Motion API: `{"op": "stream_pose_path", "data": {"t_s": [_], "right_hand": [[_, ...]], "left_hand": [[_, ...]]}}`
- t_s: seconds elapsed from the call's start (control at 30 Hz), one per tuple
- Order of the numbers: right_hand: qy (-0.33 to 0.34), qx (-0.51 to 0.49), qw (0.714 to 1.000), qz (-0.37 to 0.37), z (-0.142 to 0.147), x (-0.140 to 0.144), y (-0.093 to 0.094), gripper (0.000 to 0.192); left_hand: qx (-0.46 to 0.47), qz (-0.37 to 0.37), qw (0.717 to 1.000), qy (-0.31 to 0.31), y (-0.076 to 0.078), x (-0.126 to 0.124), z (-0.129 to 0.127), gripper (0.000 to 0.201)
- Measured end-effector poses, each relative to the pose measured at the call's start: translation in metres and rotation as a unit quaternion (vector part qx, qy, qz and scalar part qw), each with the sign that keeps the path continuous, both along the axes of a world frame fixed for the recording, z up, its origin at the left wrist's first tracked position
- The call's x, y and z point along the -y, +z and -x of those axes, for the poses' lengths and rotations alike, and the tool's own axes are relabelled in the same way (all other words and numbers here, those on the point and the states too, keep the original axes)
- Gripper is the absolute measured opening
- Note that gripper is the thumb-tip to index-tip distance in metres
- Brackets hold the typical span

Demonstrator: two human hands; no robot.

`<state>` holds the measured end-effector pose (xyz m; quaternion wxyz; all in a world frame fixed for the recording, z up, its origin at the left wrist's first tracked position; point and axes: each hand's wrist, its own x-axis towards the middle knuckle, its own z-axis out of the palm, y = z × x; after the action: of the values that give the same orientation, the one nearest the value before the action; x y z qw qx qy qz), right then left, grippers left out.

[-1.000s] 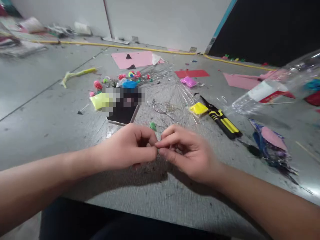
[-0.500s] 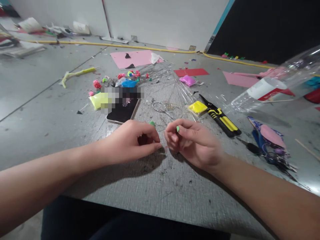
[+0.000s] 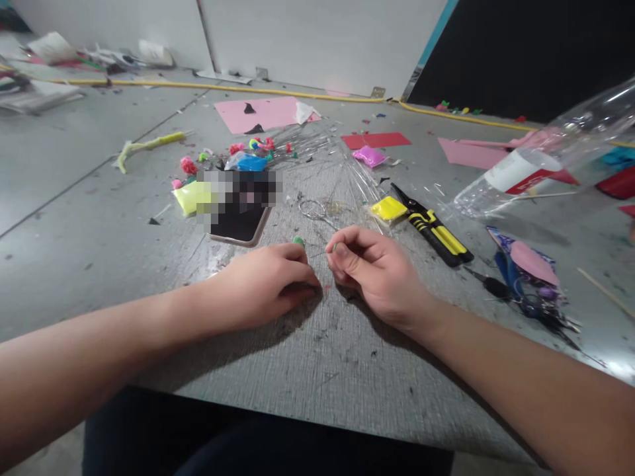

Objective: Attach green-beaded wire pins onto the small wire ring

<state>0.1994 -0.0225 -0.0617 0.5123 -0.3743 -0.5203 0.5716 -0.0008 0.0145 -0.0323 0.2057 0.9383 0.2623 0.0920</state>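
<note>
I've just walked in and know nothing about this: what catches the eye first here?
Two bare hands meet at the middle of the grey table: the left hand curled shut, the right hand pinching something tiny. Behind them lie a dark phone, yellow-handled cutters to the right, and bright clay bits.

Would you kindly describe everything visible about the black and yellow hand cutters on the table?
The black and yellow hand cutters lie flat on the grey table, blades shut, pointed tip toward the far left, handles toward the near right. The handles look like black plastic with yellow grip inlays. The tip lies beside a yellow clay block in clear wrap. Neither hand touches them.
</note>
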Motion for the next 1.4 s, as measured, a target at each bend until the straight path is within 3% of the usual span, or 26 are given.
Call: {"op": "stream_pose_path", "data": {"t_s": [0.1, 0.2, 0.3, 0.4, 0.53, 0.93, 1.4], "right_hand": [[-0.014, -0.012, 1.0, -0.021, -0.002, -0.001, -0.001, 0.013], [-0.021, -0.011, 0.999, -0.044, -0.003, 0.001, 0.001, 0.018], [-0.051, 0.078, 0.99, -0.107, -0.003, 0.009, 0.005, 0.027], [-0.06, 0.166, 0.964, -0.201, -0.002, 0.018, 0.008, 0.028], [-0.025, 0.217, 0.936, -0.277, 0.0, 0.025, 0.011, 0.026], [-0.051, 0.313, 0.889, -0.33, 0.004, 0.027, 0.017, 0.017], [-0.073, 0.342, 0.873, -0.341, 0.006, 0.028, 0.016, 0.014]], "left_hand": [[0.057, 0.061, 0.996, -0.002, 0.007, -0.004, 0.003, 0.019], [0.115, 0.141, 0.983, 0.036, 0.013, -0.007, 0.005, 0.018], [0.172, 0.216, 0.958, 0.076, 0.016, -0.008, 0.006, 0.015], [0.212, 0.252, 0.939, 0.099, 0.017, -0.006, 0.005, 0.011], [0.233, 0.26, 0.93, 0.111, 0.019, -0.003, 0.005, 0.012], [0.263, 0.26, 0.924, 0.098, 0.02, 0.001, 0.003, 0.009], [0.288, 0.319, 0.896, 0.113, 0.019, 0.004, -0.001, 0.009]]}}
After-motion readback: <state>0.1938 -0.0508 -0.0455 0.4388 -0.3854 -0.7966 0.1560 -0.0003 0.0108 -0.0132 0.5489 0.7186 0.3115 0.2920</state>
